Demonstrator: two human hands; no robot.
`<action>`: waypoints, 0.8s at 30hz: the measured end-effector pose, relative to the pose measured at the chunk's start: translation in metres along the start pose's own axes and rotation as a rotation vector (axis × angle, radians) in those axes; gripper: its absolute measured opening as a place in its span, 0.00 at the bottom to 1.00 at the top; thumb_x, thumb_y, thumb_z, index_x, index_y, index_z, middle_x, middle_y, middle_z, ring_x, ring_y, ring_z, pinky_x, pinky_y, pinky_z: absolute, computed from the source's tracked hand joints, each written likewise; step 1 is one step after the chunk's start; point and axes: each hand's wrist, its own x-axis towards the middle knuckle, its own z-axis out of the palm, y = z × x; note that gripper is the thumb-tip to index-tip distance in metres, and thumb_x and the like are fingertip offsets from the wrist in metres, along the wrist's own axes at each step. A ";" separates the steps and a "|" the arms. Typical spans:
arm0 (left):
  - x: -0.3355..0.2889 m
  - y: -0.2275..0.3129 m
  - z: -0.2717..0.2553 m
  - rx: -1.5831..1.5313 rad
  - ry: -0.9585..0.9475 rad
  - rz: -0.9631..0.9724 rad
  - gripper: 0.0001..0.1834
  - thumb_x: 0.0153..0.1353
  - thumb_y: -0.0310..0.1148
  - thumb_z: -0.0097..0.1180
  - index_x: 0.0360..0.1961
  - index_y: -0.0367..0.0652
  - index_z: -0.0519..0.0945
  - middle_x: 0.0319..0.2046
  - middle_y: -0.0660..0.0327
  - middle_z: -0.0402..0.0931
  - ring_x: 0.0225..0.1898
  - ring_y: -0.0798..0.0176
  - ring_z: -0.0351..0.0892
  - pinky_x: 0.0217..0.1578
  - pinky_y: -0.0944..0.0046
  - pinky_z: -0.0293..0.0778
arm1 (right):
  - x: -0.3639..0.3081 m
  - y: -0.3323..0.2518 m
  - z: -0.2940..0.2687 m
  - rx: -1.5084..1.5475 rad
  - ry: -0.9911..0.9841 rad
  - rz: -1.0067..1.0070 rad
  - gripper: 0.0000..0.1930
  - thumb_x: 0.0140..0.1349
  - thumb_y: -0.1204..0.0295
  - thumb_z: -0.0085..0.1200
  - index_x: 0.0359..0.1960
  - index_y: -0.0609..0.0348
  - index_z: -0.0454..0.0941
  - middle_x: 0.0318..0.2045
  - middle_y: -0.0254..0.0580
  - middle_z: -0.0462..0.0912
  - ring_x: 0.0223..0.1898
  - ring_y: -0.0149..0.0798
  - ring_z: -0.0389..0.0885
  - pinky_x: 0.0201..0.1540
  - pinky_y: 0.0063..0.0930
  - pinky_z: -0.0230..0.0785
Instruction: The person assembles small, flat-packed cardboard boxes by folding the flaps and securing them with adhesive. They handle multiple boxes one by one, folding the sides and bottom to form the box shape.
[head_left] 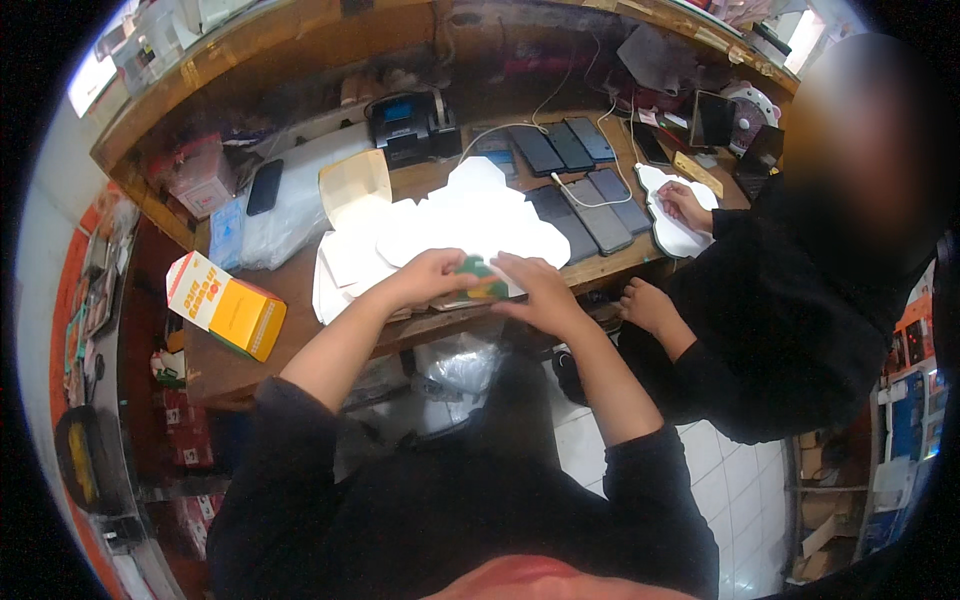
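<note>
Near the table's front edge, my left hand (432, 280) and my right hand (542, 295) close in from both sides on a small green and yellow piece of card (483, 283). Left fingers pinch its left side. Right thumb and fingers curve round its right side, with a gap between them. Fingers hide part of the piece, so its full shape does not show. Just beyond lies a pile of flat white die-cut card sheets (470, 225) with rounded, flower-like outlines. An open cream box (355, 187) stands behind their left end.
A yellow and white carton (228, 305) stands front left. Behind it are plastic-wrapped packs (295, 205) and a phone (264, 187). A black printer (412, 128), several phones (600, 225) and white cables occupy the back. At right, a co-worker's hand (685, 205) rests on a white card (668, 225).
</note>
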 end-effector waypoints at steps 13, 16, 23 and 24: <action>0.017 0.011 -0.043 0.066 -0.047 -0.242 0.26 0.55 0.42 0.62 0.52 0.39 0.74 0.37 0.60 0.78 0.36 0.66 0.75 0.37 0.65 0.72 | 0.046 0.042 0.003 0.138 -0.305 0.441 0.21 0.58 0.54 0.52 0.46 0.56 0.75 0.40 0.50 0.80 0.42 0.48 0.79 0.45 0.38 0.68; 0.026 0.012 -0.038 0.187 0.032 -0.370 0.29 0.55 0.41 0.61 0.55 0.38 0.70 0.43 0.57 0.75 0.41 0.67 0.74 0.40 0.66 0.72 | 0.056 0.038 0.005 0.014 -0.363 0.525 0.23 0.56 0.52 0.54 0.47 0.55 0.74 0.40 0.50 0.80 0.43 0.47 0.79 0.46 0.38 0.68; 0.015 0.002 -0.035 -0.112 0.025 -0.266 0.36 0.53 0.41 0.64 0.58 0.35 0.65 0.50 0.53 0.72 0.47 0.63 0.74 0.46 0.64 0.71 | 0.059 0.042 0.009 0.086 -0.396 0.652 0.24 0.55 0.52 0.55 0.48 0.55 0.74 0.42 0.48 0.80 0.44 0.46 0.79 0.47 0.37 0.68; 0.011 -0.011 -0.034 -0.195 -0.005 -0.175 0.34 0.53 0.40 0.64 0.58 0.35 0.66 0.49 0.53 0.73 0.47 0.63 0.74 0.47 0.63 0.71 | 0.056 0.042 0.010 0.120 -0.350 0.603 0.24 0.55 0.53 0.55 0.47 0.55 0.74 0.41 0.48 0.81 0.43 0.45 0.79 0.46 0.36 0.68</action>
